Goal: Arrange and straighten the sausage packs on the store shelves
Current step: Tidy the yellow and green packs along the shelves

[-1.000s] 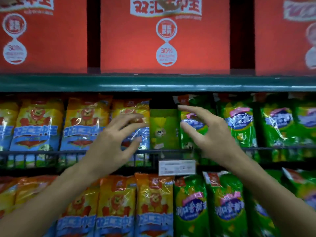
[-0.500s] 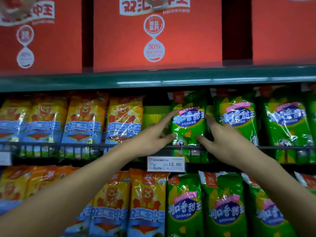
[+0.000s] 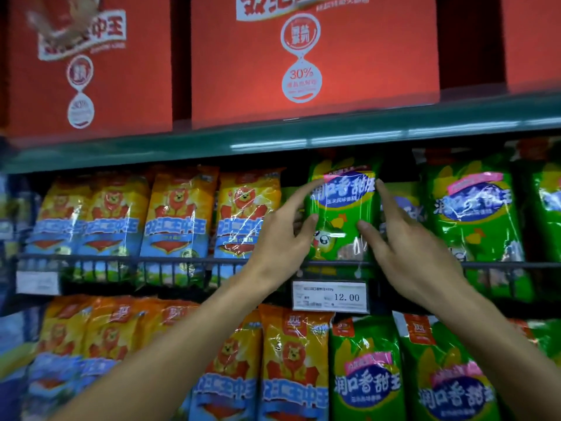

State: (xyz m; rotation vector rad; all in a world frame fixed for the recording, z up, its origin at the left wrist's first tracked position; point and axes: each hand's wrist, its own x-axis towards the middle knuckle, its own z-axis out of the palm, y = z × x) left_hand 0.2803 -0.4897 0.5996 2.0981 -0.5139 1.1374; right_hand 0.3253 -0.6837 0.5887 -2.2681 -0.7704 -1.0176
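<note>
Both hands are up at the middle shelf, and I have them on either side of one green pack [image 3: 341, 208]. Left hand [image 3: 280, 235] has its thumb pressed to the front of the pack and its forefinger stretched along the left edge near the top; right hand [image 3: 403, 241] mirrors it, thumb on the front, forefinger up the right edge. Fingers are mostly straight, more bracing than clutching, so I judge the hold as light.

That is my first worry: the wrapper looks glossy and slick, and with so little wrapped round it the pack could slide down behind the wire rail [image 3: 182, 259] or tip forward over it.

Just below sits the price tag [image 3: 330, 296]; my wrists hang near it, and a careless drop of the arms might knock it.

Further in, the pack stands higher than the green packs to its right [image 3: 473, 214], close under the green shelf edge [image 3: 273, 138] above. Pushing it back too hard could crumple its top there, I think, or shove the yellow packs [image 3: 246, 214] beside it askew.

The red boxes [image 3: 314, 56] overhead look safely out of reach.
</note>
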